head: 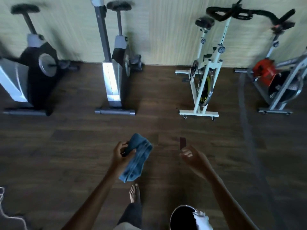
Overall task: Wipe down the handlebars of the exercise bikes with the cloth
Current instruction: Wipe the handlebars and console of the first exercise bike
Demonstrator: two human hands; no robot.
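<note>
My left hand [121,153] grips a blue cloth [137,159] that hangs down over the dark wood floor. My right hand [191,155] is held out beside it with loosely curled fingers and nothing in it. Several exercise bikes stand along the far wall. The white bike [203,77] has black handlebars [230,13] at the top right. The grey bike [114,63] in the middle shows only its post; its handlebars are out of view. Both hands are well short of every bike.
A black-and-grey bike [31,70] stands at the far left and a red-and-silver bike [279,80] at the far right. A small dark red piece [182,142] lies on the floor by my right hand. My bare foot [134,193] is below the cloth.
</note>
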